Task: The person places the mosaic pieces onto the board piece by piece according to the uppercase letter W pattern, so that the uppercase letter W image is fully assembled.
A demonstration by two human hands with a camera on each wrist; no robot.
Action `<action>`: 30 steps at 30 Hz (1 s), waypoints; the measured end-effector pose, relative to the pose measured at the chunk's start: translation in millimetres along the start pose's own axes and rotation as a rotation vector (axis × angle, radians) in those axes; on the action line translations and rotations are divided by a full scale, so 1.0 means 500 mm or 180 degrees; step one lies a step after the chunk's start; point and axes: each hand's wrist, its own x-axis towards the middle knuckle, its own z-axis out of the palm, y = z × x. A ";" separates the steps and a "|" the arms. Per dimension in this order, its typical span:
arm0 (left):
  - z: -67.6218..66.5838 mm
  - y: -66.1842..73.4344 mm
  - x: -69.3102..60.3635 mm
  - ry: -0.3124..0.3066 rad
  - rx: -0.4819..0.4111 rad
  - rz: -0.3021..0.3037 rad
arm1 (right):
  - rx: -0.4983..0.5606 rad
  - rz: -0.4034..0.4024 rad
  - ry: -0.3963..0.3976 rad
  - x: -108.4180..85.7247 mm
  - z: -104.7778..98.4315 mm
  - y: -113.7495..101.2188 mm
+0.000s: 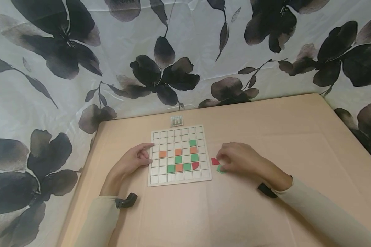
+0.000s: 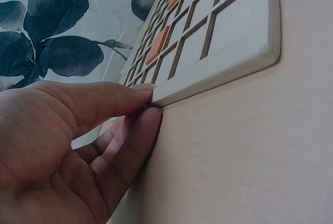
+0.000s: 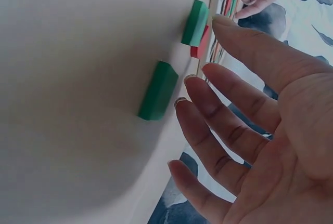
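A white square board [image 1: 154, 178] with a grid of raised lines lies on the table, with several green and orange square tiles and one red rounded tile [image 1: 195, 166] in its cells. My left hand [image 1: 133, 158] holds the board's left edge; the left wrist view shows the thumb on the rim and a finger against the side. Right of the board, my right hand [image 1: 242, 159] hovers over loose tiles, fingers loosely bent, apart and holding nothing. Beneath it are a red tile [image 1: 215, 161] and a partly covered green tile [image 1: 221, 169]. The right wrist view shows two green pieces [image 3: 158, 91].
A small card [image 1: 177, 120] with a printed grid pattern lies behind the board, close to the back edge of the light wooden table [image 1: 266, 120]. Floral cloth [image 1: 111, 51] hangs behind the table and down its left side.
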 end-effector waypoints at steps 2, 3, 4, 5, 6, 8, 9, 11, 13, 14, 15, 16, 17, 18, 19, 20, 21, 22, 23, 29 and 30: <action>0.000 -0.001 0.001 -0.0011 -0.0020 0.0024 | -0.0016 0.0019 -0.0006 -0.005 0.003 0.000; 0.001 -0.001 0.001 -0.0003 -0.0046 0.0005 | -0.0026 0.0019 0.0000 -0.007 0.004 0.001; 0.001 0.000 0.001 -0.0001 -0.0064 -0.0004 | -0.0031 0.0015 0.0012 -0.010 0.006 0.000; 0.001 0.000 0.001 0.0001 -0.0083 -0.0016 | -0.0039 0.0010 0.0023 -0.012 0.007 0.000; 0.002 0.000 0.001 -0.0001 -0.0097 -0.0031 | -0.0044 -0.0001 0.0036 -0.014 0.008 0.000; 0.002 0.001 0.001 -0.0010 -0.0105 -0.0049 | -0.0057 -0.0024 0.0054 -0.018 0.011 0.000; 0.002 0.002 0.000 -0.0012 -0.0105 -0.0058 | -0.0053 -0.0034 0.0058 -0.021 0.012 -0.001; 0.002 0.002 0.001 -0.0036 -0.0098 -0.0048 | -0.0070 -0.0053 0.0072 -0.025 0.014 -0.001; 0.002 0.002 0.001 -0.0047 -0.0104 -0.0043 | -0.0089 -0.0064 0.0085 -0.027 0.016 -0.001; 0.002 0.002 0.001 -0.0043 -0.0113 -0.0049 | -0.0098 -0.0072 0.0093 -0.028 0.017 -0.001; 0.002 0.002 0.001 -0.0041 -0.0118 -0.0051 | -0.0103 -0.0079 0.0102 -0.029 0.018 -0.001; 0.002 0.002 0.002 -0.0036 -0.0121 -0.0052 | -0.0112 -0.0090 0.0115 -0.030 0.018 0.000; 0.002 0.002 0.002 -0.0038 -0.0111 -0.0040 | -0.0122 -0.0103 0.0128 -0.031 0.019 0.001; 0.002 0.003 0.002 -0.0031 -0.0114 -0.0043 | -0.0136 -0.0113 0.0139 -0.031 0.019 0.002; 0.002 0.003 0.002 -0.0022 -0.0114 -0.0049 | -0.0158 -0.0124 0.0158 -0.031 0.020 0.003; 0.002 0.002 0.002 -0.0015 -0.0107 -0.0055 | -0.0181 -0.0139 0.0176 -0.030 0.020 0.005; 0.002 0.002 0.003 -0.0017 -0.0106 -0.0058 | -0.0198 -0.0151 0.0193 -0.030 0.020 0.007; 0.002 0.002 0.003 -0.0020 -0.0107 -0.0062 | -0.0212 -0.0165 0.0212 -0.030 0.020 0.008; 0.003 0.001 0.002 -0.0028 -0.0111 -0.0068 | -0.0222 -0.0182 0.0223 -0.029 0.020 0.009; 0.004 -0.003 0.001 -0.0043 -0.0163 -0.0084 | -0.0141 -0.0305 0.0212 -0.025 0.021 0.011; 0.004 -0.003 0.001 -0.0042 -0.0166 -0.0079 | -0.0128 -0.0321 0.0207 -0.023 0.023 0.012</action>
